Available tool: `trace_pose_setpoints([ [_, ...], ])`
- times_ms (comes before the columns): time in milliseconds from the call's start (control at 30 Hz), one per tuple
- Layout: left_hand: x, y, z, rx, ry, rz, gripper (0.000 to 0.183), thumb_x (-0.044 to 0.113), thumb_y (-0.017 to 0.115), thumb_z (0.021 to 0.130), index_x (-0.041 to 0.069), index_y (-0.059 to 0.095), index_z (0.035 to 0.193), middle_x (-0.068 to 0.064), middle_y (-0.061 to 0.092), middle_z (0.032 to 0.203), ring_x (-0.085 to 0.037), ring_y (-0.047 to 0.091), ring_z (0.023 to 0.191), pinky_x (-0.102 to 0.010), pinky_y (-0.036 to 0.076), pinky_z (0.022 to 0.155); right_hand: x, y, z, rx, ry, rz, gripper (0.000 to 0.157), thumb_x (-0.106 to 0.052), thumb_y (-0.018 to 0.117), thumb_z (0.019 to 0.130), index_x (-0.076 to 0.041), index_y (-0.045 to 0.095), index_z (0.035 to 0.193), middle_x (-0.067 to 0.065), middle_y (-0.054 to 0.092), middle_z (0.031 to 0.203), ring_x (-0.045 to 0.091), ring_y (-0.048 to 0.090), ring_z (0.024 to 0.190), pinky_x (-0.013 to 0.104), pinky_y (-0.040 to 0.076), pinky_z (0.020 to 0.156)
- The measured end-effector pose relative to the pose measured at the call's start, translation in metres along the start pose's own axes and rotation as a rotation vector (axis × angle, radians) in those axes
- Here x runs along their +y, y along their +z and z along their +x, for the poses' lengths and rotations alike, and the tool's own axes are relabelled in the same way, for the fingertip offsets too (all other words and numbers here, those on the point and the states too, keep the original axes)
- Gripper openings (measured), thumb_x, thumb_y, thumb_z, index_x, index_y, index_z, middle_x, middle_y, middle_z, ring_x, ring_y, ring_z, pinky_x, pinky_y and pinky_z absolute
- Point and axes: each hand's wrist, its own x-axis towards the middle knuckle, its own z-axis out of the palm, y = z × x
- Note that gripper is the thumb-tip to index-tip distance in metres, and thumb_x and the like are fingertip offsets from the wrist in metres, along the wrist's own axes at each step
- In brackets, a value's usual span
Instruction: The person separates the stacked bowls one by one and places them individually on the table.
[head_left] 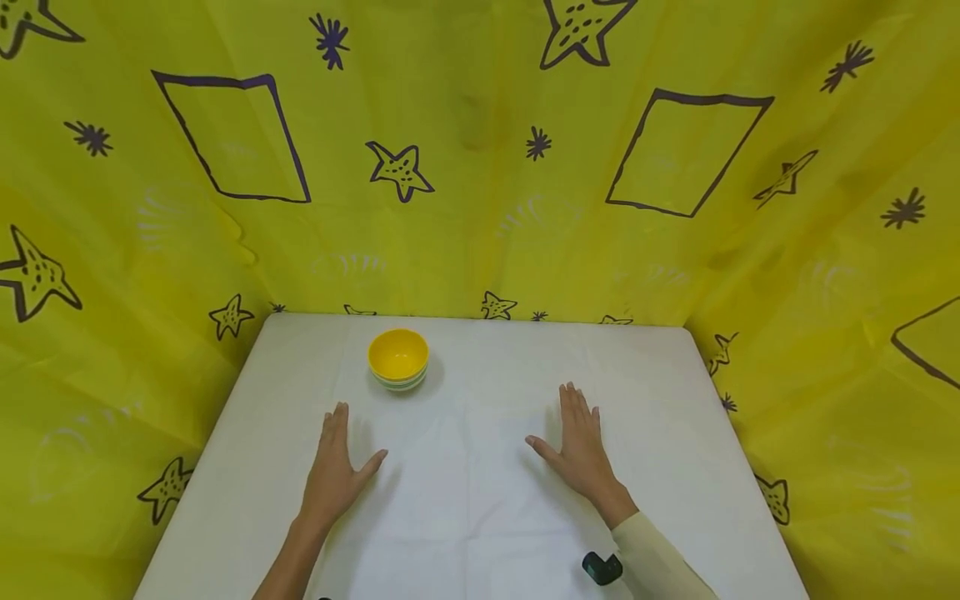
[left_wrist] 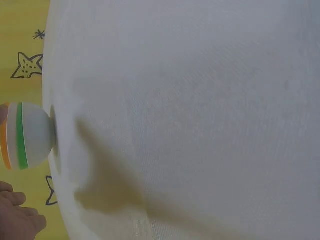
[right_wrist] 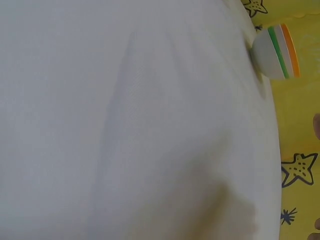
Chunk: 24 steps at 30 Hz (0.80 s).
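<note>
A small bowl (head_left: 398, 357), yellow inside, stands upright on the white table toward the back left. From the side, in the left wrist view, the bowl (left_wrist: 35, 135) is pale with a green and an orange band; I cannot tell if several are nested. My left hand (head_left: 330, 479) hovers in front of the bowl and a little to its left, fingers straight, thumb spread, holding nothing. Farther right, apart from the bowl, my right hand (head_left: 581, 450) is held over the table with straight fingers and nothing in it. The right wrist view also shows the bowl (right_wrist: 276, 52).
The white cloth-covered table (head_left: 465, 500) has rounded back corners. Yellow curtains (head_left: 465, 233) with drawn stars and frames enclose its back and sides. A dark device (head_left: 602, 568) sits by the right sleeve (head_left: 652, 554).
</note>
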Motion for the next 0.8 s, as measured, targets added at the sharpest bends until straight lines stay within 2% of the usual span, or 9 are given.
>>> trace_pose_setpoints([
  [333, 0.006, 0.011, 0.009, 0.018, -0.052, -0.043, 0.104, 0.029, 0.084, 0.090, -0.007, 0.020, 0.163, -0.029, 0.021, 0.169, -0.052, 0.016, 0.155, -0.068, 0.022, 0.120, -0.015, 0.008, 0.019, -0.020, -0.016, 0.045, 0.112, -0.048, 0.079, 0.091, 0.009, 0.016, 0.163, 0.028, 0.017, 0.171, 0.045, 0.015, 0.157, 0.070, 0.006, 0.123],
  [567, 0.012, 0.022, 0.021, 0.057, -0.047, -0.063, 0.103, 0.026, 0.086, 0.089, -0.008, 0.022, 0.162, -0.031, 0.024, 0.167, -0.052, 0.019, 0.154, -0.066, 0.023, 0.121, -0.029, 0.009, 0.033, -0.058, -0.020, 0.078, 0.113, -0.052, 0.077, 0.092, 0.007, 0.013, 0.165, 0.024, 0.014, 0.172, 0.041, 0.012, 0.159, 0.063, 0.004, 0.126],
  [800, 0.017, 0.026, 0.032, 0.037, -0.117, -0.089, 0.106, 0.025, 0.085, 0.090, -0.008, 0.016, 0.163, -0.031, 0.019, 0.169, -0.051, 0.017, 0.155, -0.063, 0.020, 0.123, -0.044, 0.015, 0.046, -0.096, -0.024, 0.091, 0.113, -0.053, 0.075, 0.093, 0.005, 0.010, 0.166, 0.020, 0.012, 0.174, 0.036, 0.009, 0.160, 0.057, 0.002, 0.128],
])
